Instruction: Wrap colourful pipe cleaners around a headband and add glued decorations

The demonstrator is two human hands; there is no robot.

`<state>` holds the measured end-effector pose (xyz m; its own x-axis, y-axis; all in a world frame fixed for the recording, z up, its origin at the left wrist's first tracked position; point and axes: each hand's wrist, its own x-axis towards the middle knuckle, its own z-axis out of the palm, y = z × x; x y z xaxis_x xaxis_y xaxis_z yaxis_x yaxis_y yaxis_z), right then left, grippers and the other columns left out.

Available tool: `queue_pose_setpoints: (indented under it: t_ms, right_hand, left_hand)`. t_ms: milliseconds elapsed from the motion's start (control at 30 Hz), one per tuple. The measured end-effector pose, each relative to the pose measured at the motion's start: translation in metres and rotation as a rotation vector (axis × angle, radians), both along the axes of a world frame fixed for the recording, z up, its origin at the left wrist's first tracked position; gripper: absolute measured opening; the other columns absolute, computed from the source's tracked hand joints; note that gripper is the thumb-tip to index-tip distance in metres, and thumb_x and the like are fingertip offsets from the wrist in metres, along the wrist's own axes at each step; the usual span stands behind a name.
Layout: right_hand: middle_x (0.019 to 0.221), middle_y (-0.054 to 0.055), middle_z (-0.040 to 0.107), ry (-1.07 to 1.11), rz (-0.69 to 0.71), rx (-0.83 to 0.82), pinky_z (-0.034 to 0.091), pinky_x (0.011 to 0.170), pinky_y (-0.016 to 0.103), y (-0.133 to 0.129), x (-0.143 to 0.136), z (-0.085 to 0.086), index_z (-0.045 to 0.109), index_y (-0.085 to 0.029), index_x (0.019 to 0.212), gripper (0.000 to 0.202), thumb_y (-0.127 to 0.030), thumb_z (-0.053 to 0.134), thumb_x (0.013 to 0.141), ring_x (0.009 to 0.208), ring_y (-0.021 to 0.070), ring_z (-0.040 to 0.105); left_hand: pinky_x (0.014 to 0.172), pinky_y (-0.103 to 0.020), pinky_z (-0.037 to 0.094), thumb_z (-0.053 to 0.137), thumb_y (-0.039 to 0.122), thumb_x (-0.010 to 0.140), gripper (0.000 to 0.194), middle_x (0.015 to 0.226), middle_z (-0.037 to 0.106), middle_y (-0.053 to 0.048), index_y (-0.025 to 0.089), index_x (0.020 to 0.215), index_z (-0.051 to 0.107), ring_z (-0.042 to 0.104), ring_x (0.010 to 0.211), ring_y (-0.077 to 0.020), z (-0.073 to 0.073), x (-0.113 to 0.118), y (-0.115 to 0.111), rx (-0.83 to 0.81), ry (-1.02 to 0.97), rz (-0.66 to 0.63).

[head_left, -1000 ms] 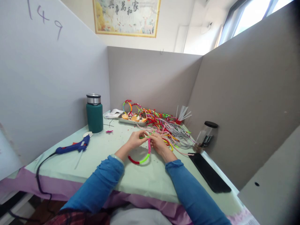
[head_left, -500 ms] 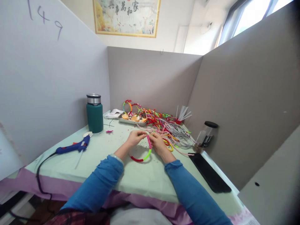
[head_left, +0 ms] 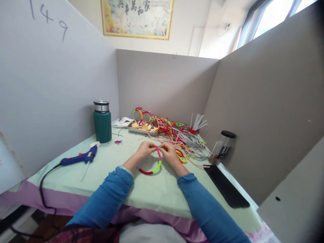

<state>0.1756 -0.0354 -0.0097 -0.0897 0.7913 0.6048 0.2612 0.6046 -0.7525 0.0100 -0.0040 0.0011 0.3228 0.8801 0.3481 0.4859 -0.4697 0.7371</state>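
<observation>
A hoop (head_left: 157, 168) wrapped in pink, lime green and dark red pipe cleaner is held above the table's middle. My left hand (head_left: 145, 150) pinches its pink top end between thumb and fingers. Close beside it, my right hand (head_left: 170, 152) is closed at the same pink part, with a tiny bit of green at its fingertips. The left part of the hoop is hidden behind my left wrist. Just right of my right hand lie yellow and red rings (head_left: 182, 157).
At left lie a blue glue gun (head_left: 78, 159) with its cord and a green bottle (head_left: 102, 126). Behind my hands are a metal tray (head_left: 141, 131) and a heap of pipe cleaners (head_left: 187, 138). A black phone-like slab (head_left: 226, 187) and a clear jar (head_left: 222, 146) stand right.
The hoop has shifted slightly left, its pink end now reaching my left fingertips. My right fingers have moved a little left along with it.
</observation>
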Motion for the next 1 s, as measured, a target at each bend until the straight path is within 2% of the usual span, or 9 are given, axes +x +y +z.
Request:
queue_pose_setpoints:
  t_ms: [100, 233, 367, 533, 633, 833, 933, 1000]
  right_hand:
    - [0.068, 0.000, 0.056, 0.036, 0.030, -0.043, 0.037, 0.058, 0.025, 0.001, 0.000, 0.001, 0.059, -0.019, 0.070, 0.018, -0.036, 0.062, 0.073, 0.063, 0.0139, 0.048]
    - [0.056, -0.005, 0.047, 0.124, 0.109, -0.182, 0.030, 0.047, 0.023, -0.001, 0.000, 0.005, 0.055, -0.019, 0.068, 0.021, -0.038, 0.063, 0.071, 0.050, 0.0100, 0.040]
    - [0.050, -0.007, 0.042, 0.222, 0.193, -0.327, 0.024, 0.043, 0.022, -0.003, 0.002, 0.005, 0.051, -0.019, 0.067, 0.022, -0.037, 0.064, 0.070, 0.044, 0.0076, 0.034]
    - [0.053, -0.008, 0.043, 0.385, 0.325, -0.506, 0.025, 0.042, 0.021, 0.001, 0.002, 0.002, 0.049, -0.019, 0.067, 0.023, -0.031, 0.069, 0.063, 0.043, 0.0070, 0.036]
    - [0.055, -0.007, 0.044, 0.460, 0.371, -0.535, 0.027, 0.043, 0.021, 0.003, 0.001, 0.001, 0.050, -0.020, 0.070, 0.021, -0.028, 0.068, 0.064, 0.045, 0.0076, 0.039]
    - [0.053, -0.007, 0.045, 0.491, 0.353, -0.555, 0.027, 0.043, 0.022, 0.004, 0.000, 0.002, 0.051, -0.021, 0.074, 0.017, -0.027, 0.064, 0.065, 0.044, 0.0089, 0.039]
    - [0.052, -0.008, 0.044, 0.503, 0.358, -0.577, 0.025, 0.041, 0.022, 0.003, 0.000, 0.004, 0.048, -0.021, 0.072, 0.018, -0.027, 0.064, 0.065, 0.042, 0.0080, 0.037]
    - [0.051, -0.008, 0.044, 0.525, 0.390, -0.593, 0.026, 0.041, 0.021, 0.002, 0.000, 0.004, 0.049, -0.020, 0.071, 0.019, -0.028, 0.065, 0.064, 0.041, 0.0074, 0.037]
  left_hand:
    - [0.052, -0.020, 0.037, 0.058, 0.034, 0.068, 0.030, 0.062, 0.064, -0.002, 0.012, 0.079, 0.073, 0.051, 0.059, -0.0118, -0.001, 0.000, -0.001, -0.023, 0.007, -0.044]
    - [0.053, -0.020, 0.036, 0.058, 0.031, 0.067, 0.028, 0.060, 0.062, -0.001, 0.010, 0.077, 0.073, 0.048, 0.057, -0.0103, 0.000, 0.001, -0.002, -0.066, -0.035, -0.088]
    - [0.054, -0.021, 0.037, 0.061, 0.035, 0.066, 0.031, 0.060, 0.062, -0.002, 0.009, 0.078, 0.072, 0.049, 0.057, -0.0107, 0.000, 0.002, -0.005, -0.110, -0.097, -0.134]
    - [0.054, -0.021, 0.038, 0.065, 0.039, 0.065, 0.034, 0.062, 0.063, -0.002, 0.010, 0.079, 0.072, 0.050, 0.058, -0.0110, 0.000, 0.003, -0.006, -0.122, -0.144, -0.188]
    - [0.058, -0.023, 0.042, 0.068, 0.040, 0.063, 0.034, 0.065, 0.065, -0.003, 0.010, 0.078, 0.072, 0.053, 0.060, -0.0120, 0.001, 0.004, -0.007, -0.127, -0.197, -0.222]
    - [0.061, -0.024, 0.043, 0.070, 0.039, 0.063, 0.033, 0.068, 0.066, -0.005, 0.009, 0.078, 0.071, 0.054, 0.061, -0.0120, 0.006, 0.006, -0.012, -0.116, -0.251, -0.261]
    - [0.059, -0.023, 0.043, 0.070, 0.039, 0.065, 0.034, 0.068, 0.066, -0.005, 0.009, 0.080, 0.071, 0.054, 0.060, -0.0114, 0.008, 0.006, -0.013, -0.073, -0.261, -0.235]
    - [0.055, -0.022, 0.040, 0.068, 0.038, 0.067, 0.037, 0.064, 0.063, -0.003, 0.010, 0.089, 0.070, 0.051, 0.057, -0.0100, 0.008, 0.007, -0.014, -0.040, -0.260, -0.206]
